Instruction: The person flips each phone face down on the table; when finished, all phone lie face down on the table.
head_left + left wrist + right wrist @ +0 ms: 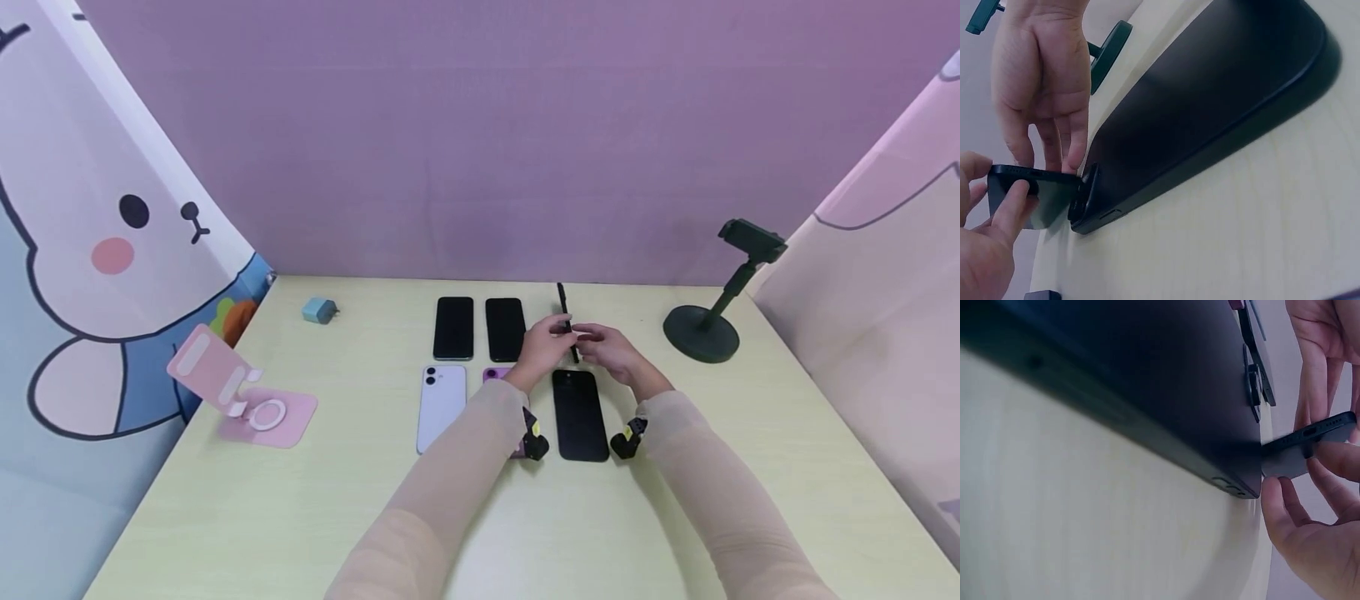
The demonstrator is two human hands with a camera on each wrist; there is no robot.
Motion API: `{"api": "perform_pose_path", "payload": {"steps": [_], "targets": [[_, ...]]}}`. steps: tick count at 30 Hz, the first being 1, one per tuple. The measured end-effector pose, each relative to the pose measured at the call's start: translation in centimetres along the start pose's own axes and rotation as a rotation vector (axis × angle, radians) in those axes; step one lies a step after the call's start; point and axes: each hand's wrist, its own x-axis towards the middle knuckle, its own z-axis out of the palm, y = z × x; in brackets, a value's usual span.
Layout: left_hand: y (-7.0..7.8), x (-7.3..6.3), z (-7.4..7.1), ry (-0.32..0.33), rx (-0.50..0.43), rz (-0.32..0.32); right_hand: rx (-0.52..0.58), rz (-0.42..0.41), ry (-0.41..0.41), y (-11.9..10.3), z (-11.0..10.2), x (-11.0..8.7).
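A dark phone stands on its edge near the back of the table. My left hand grips it from the left, and my right hand holds it from the right, with fingers close together. In the left wrist view, left fingers lie against its flat face. The right wrist view shows the port end of this phone between both hands. Just in front, a black phone lies flat. Beneath my left forearm, a purple phone is mostly hidden.
Two black phones lie at the back, left of my hands; a pale lavender phone is in front of them. Farther left are a pink folding stand and a blue charger plug. A dark green stand rises at right.
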Motion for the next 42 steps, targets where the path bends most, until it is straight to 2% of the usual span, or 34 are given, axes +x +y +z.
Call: {"api": "perform_pose_path", "payload": {"steps": [7,14,18,21,31,39,42], "targets": [[-0.22,0.0,-0.27,0.015,0.106,-0.014,-0.103,0.051,0.046,0.03,-0.16,0.07],[-0.36,-0.02,-0.33,0.032,0.319,-0.026,-0.173,0.08,0.084,0.37,-0.2,0.4],[-0.26,-0.19,-0.43,0.021,0.418,-0.036,-0.263,0.087,0.108,0.44,-0.18,0.37],[-0.32,-0.31,-0.46,0.007,0.451,-0.054,-0.321,0.086,0.118,0.53,-0.1,0.39],[-0.81,-0.34,-0.08,-0.028,0.499,-0.085,-0.407,0.083,0.153,0.42,0.04,0.22],[-0.55,-0.54,-0.04,-0.043,0.578,-0.055,-0.412,0.092,0.171,0.17,0.2,0.15],[-0.47,-0.59,-0.08,-0.051,0.605,-0.061,-0.411,0.098,0.174,0.15,0.31,0.21]]}}
